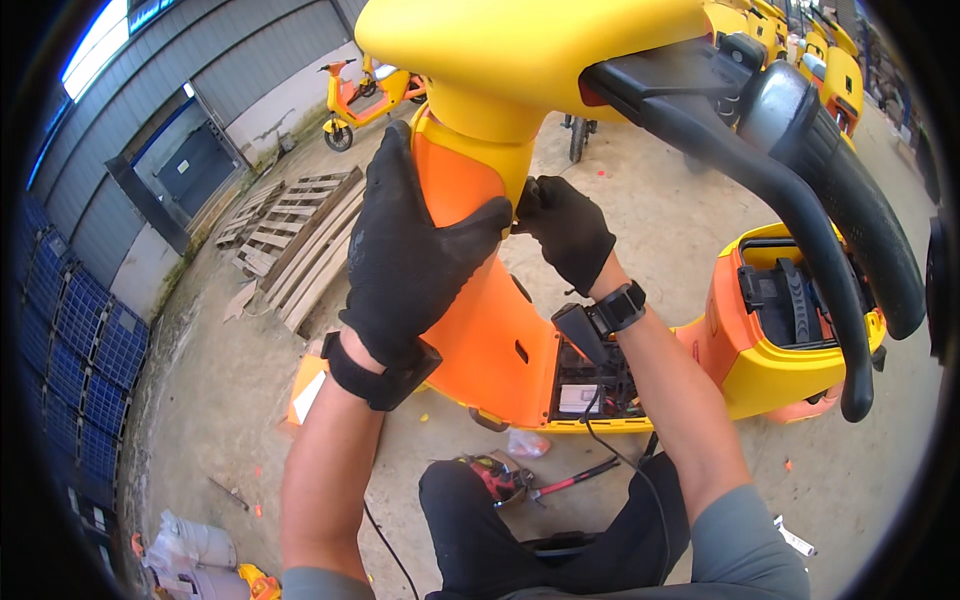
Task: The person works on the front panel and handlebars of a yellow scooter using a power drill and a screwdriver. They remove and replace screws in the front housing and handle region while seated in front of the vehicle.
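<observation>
An electric scooter with yellow and orange body panels stands in front of me. My left hand (405, 250), in a black glove, is wrapped round the steering column cover (456, 180), with the thumb across its front. Against the column's right edge, the gloved fingers of my right hand (570, 232) are closed in a pinch; what they hold, if anything, is hidden. Below the hands, the orange front panel (490, 345) curves down to an uncovered floorboard bay (610, 390) with dark parts and a pale box inside. A black band with a box is strapped on each wrist.
The black handlebar grip (865, 220) and brake lever (780, 190) jut out at right. Beyond the seat-area bin (795, 295) are more yellow scooters (835, 75). Wooden pallets (290, 235) lie at left. A red-handled tool (575, 478) lies near my knees; cables hang by both arms.
</observation>
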Tool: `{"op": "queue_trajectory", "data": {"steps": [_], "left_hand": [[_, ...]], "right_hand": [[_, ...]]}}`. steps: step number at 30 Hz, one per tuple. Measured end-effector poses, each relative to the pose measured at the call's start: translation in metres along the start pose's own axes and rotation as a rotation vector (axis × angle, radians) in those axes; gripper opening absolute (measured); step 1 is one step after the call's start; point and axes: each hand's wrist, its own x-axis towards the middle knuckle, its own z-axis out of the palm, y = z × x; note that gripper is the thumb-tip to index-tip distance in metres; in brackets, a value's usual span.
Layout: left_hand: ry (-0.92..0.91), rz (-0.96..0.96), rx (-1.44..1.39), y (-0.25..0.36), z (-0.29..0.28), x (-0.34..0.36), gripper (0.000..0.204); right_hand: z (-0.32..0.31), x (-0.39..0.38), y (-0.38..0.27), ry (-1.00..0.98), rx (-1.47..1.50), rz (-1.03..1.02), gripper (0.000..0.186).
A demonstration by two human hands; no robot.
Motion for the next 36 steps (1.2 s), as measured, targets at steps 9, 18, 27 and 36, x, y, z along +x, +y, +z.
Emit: {"op": "queue_trajectory", "data": {"steps": [9, 18, 27, 36], "left_hand": [[0.046, 0.004, 0.034, -0.007, 0.004, -0.005, 0.092], [0.042, 0.011, 0.045, 0.009, 0.007, -0.006, 0.082], [0.124, 0.048, 0.213, 0.005, 0.016, -0.031, 0.080], [-0.398, -0.685, -0.718, 0.024, 0.066, -0.188, 0.038]], "right_hand": [[-0.020, 0.008, 0.016, -0.169, 0.184, 0.057, 0.028], [-0.028, -0.070, 0.039, -0.219, 0.732, 0.403, 0.096], [0.000, -0.121, 0.037, -0.186, 1.407, 0.145, 0.077], [-0.022, -0.152, -0.014, 0.092, 1.915, 0.186, 0.053]]}}
